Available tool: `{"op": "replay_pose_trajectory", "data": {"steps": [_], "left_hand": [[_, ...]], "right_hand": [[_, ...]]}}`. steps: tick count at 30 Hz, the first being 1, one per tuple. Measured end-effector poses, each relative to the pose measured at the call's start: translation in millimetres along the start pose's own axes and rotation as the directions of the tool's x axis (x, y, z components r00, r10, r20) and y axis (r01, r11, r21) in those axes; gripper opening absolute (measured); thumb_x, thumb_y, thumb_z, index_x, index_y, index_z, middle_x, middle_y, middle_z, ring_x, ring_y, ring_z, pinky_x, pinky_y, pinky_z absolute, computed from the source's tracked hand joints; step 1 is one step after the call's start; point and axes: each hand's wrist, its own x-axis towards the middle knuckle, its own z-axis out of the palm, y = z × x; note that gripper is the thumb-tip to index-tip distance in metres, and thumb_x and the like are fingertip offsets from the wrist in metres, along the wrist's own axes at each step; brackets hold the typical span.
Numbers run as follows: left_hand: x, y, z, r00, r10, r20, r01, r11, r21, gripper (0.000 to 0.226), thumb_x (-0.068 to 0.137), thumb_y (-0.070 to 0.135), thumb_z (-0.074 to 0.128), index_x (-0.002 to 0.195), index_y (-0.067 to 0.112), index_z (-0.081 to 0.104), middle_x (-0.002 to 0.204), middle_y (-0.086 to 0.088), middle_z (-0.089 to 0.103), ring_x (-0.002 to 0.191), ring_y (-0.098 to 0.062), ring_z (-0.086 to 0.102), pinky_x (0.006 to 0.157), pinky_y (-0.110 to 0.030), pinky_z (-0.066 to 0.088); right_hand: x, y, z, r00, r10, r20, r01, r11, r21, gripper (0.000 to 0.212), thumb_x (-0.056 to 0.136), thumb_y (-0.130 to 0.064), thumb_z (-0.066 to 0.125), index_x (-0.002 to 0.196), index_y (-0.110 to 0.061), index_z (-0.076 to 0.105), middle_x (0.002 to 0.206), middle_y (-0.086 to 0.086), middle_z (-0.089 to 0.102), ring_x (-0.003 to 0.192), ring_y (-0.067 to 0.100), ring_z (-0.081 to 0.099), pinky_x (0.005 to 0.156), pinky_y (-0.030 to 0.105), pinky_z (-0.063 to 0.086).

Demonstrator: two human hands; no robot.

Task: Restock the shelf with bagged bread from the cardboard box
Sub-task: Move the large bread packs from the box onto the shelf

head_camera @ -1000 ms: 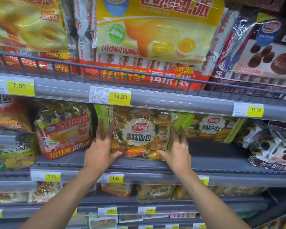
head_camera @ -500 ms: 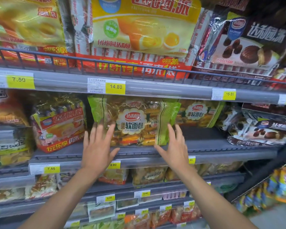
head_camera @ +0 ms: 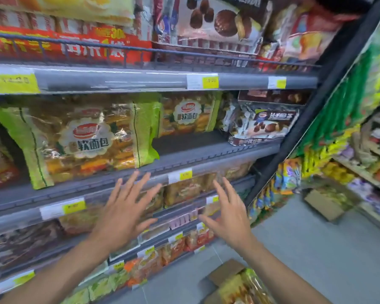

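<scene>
A large bag of bread point(head_camera: 86, 141) with green ends stands upright at the front of the grey middle shelf point(head_camera: 206, 154). A second bag of the same bread point(head_camera: 188, 116) stands further back to its right. My left hand point(head_camera: 127, 207) and my right hand point(head_camera: 228, 213) hover below the shelf's front edge, fingers spread, holding nothing and apart from the bag. At the bottom right the cardboard box point(head_camera: 225, 274) sits on the floor with more bagged bread point(head_camera: 246, 286) inside.
Bare shelf space lies to the right of the front bag. Dark chocolate-cake bags point(head_camera: 263, 126) fill the shelf's right end. Snack bags crowd the shelves above and below. A flat piece of cardboard point(head_camera: 324, 205) lies on the aisle floor beside another rack.
Both hands have let go of the bread bag and dropped back below the shelf edge. The view has swung right and down, bringing the cardboard box and the aisle floor into sight.
</scene>
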Motion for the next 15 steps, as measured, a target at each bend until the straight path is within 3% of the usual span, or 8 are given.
{"op": "replay_pose_trajectory", "data": {"steps": [2,6,10,15], "left_hand": [[6,27,7,0.993,0.114,0.02,-0.114,0.994,0.0,0.081,0.087,0.071,0.039,0.158,0.032,0.03,0.167,-0.007,0.024,0.155,-0.033,0.016,0.118,-0.061,0.027],[22,83,28,0.954,0.295,0.057,-0.294,0.956,-0.024,0.081,0.086,0.071,0.04,0.156,0.031,0.035,0.167,-0.006,0.022,0.155,-0.032,0.018,0.119,-0.06,0.025],[34,158,56,0.919,0.383,0.093,-0.373,0.921,-0.109,0.08,0.086,0.07,0.041,0.155,0.028,0.039,0.167,-0.007,0.024,0.154,-0.033,0.019,0.118,-0.06,0.027],[41,262,102,0.884,0.437,0.168,-0.398,0.891,-0.22,0.083,0.082,0.07,0.043,0.155,0.03,0.036,0.164,-0.008,0.029,0.153,-0.033,0.022,0.118,-0.058,0.026]], "right_hand": [[-32,38,-8,0.998,0.057,-0.002,-0.057,0.998,-0.006,0.098,0.079,-0.073,0.062,0.159,-0.032,0.023,0.168,-0.002,0.016,0.15,0.022,0.029,0.113,0.048,0.039],[-111,114,-32,0.982,0.18,0.058,-0.175,0.982,-0.072,0.1,0.075,-0.07,0.063,0.159,-0.033,0.022,0.167,0.001,0.019,0.147,0.026,0.033,0.113,0.049,0.038],[-186,186,-54,0.951,0.29,0.105,-0.271,0.948,-0.168,0.097,0.074,-0.069,0.067,0.155,-0.033,0.025,0.163,0.006,0.027,0.138,0.033,0.045,0.11,0.05,0.041],[-252,257,-61,0.893,0.431,0.128,-0.411,0.898,-0.157,0.089,0.082,-0.076,0.05,0.155,-0.027,0.033,0.163,0.009,0.029,0.138,0.033,0.043,0.109,0.05,0.041]]}}
